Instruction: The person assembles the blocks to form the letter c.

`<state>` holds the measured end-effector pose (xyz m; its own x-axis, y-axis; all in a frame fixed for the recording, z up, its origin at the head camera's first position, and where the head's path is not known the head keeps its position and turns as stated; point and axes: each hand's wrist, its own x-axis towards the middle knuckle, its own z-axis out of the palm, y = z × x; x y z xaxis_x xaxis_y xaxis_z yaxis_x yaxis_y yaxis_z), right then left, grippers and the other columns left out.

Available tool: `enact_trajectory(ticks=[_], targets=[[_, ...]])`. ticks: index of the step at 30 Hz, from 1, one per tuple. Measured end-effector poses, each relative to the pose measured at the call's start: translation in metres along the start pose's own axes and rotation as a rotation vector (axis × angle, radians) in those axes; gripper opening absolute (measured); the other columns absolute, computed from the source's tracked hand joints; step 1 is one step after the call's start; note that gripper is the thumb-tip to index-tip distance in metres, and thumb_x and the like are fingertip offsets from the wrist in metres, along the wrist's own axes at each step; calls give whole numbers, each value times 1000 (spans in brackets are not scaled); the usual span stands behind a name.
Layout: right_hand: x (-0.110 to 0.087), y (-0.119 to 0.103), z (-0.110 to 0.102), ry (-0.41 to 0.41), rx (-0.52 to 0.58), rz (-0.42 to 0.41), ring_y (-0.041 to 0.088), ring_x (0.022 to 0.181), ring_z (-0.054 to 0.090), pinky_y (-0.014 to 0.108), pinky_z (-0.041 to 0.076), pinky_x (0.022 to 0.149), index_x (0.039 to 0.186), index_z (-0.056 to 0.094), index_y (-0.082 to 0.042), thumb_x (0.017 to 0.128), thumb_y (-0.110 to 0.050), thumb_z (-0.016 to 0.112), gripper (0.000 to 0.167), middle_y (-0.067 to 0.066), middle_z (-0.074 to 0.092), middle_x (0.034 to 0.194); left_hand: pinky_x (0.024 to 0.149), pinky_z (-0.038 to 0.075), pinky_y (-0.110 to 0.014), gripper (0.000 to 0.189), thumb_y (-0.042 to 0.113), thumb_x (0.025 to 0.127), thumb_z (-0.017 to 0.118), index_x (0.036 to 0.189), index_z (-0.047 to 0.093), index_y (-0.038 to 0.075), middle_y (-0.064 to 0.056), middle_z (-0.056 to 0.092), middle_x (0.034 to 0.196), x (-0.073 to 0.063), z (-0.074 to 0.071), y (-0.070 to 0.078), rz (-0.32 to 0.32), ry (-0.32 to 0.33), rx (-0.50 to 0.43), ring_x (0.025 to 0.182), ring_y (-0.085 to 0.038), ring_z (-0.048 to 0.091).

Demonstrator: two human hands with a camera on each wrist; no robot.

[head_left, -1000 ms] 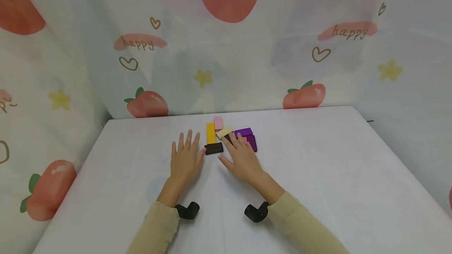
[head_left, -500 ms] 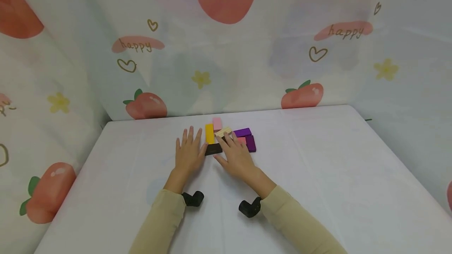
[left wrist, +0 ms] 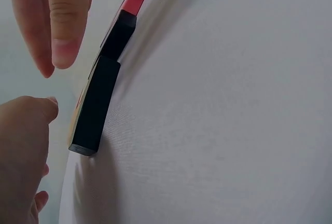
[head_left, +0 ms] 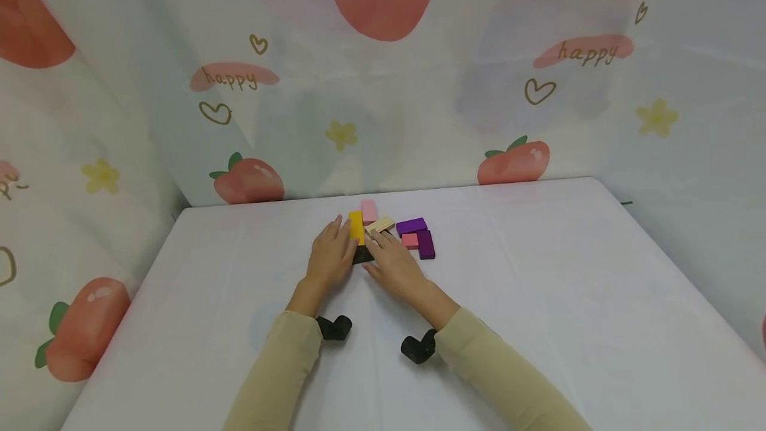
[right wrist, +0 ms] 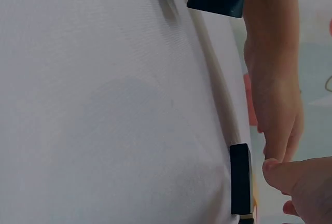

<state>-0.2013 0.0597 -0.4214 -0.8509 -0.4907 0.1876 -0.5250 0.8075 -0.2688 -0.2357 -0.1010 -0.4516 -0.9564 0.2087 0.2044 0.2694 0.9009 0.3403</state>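
Small rectangular blocks lie flat in a loose group in the head view. My left hand [head_left: 330,255] is at their left, its fingertips beside the yellow block [head_left: 356,226] and its thumb near a black block [head_left: 362,255]. My right hand [head_left: 395,268] is over the near side of the group, fingers forward by the pale wooden block [head_left: 380,225], covering part of a second black block. In the left wrist view, the black block [left wrist: 96,107] stands apart from the thumb. Neither hand visibly grips a block; exact fingertip contact is hidden.
A pink block [head_left: 368,211] lies at the back. To the right are a purple block [head_left: 411,226], a coral block [head_left: 409,241] and a dark purple block [head_left: 426,245]. Printed cloth walls [head_left: 407,118] border the white table [head_left: 538,298]. Black cameras [head_left: 417,347] sit at the wrists.
My left hand has moved right and its spread fingers have drawn together, closer to the yellow block. My right hand has shifted left, uncovering the coral block.
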Motion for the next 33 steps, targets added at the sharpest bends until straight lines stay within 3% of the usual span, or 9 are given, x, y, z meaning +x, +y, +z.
enact_trajectory(ticks=[3,8,13,19,28,33], targets=[[0,0,5,24,9,-35,33,123,41,41,30,103,127,52,2,88,-18,63,45,18,44,135,104,26,-46,48,29,98,42,138,40,2,-16,34,143,2,0,-1,63,-2,-22,129,-30,32],[1,2,11,57,19,-71,31,119,45,38,33,101,120,57,4,87,-10,63,37,19,49,129,104,27,-43,46,27,98,43,136,42,2,-15,36,142,8,-1,-2,115,-44,-29,129,-29,33],[3,1,13,71,18,-92,30,114,49,38,37,99,116,60,4,86,-8,64,32,18,55,122,103,28,-44,42,25,98,44,132,47,0,-17,39,139,12,-4,-3,141,-79,-57,127,-31,35],[10,-2,14,41,-56,-76,24,99,57,33,45,88,108,67,-1,88,-8,60,22,10,61,110,105,27,-39,39,22,98,44,131,50,2,-14,42,137,18,-4,-4,126,-157,-69,128,-28,35],[22,-10,10,23,-157,-48,21,78,58,32,49,73,85,73,-5,87,-5,62,11,7,63,86,103,30,-41,31,16,94,53,117,60,-3,-17,50,127,27,-3,-2,152,-113,-78,120,-33,43],[21,-13,10,-5,-207,-49,21,74,56,31,48,68,83,73,-6,87,-6,61,12,7,63,84,102,32,-41,32,16,93,54,118,59,-4,-18,52,125,23,-3,-3,154,-101,-74,118,-34,45]])
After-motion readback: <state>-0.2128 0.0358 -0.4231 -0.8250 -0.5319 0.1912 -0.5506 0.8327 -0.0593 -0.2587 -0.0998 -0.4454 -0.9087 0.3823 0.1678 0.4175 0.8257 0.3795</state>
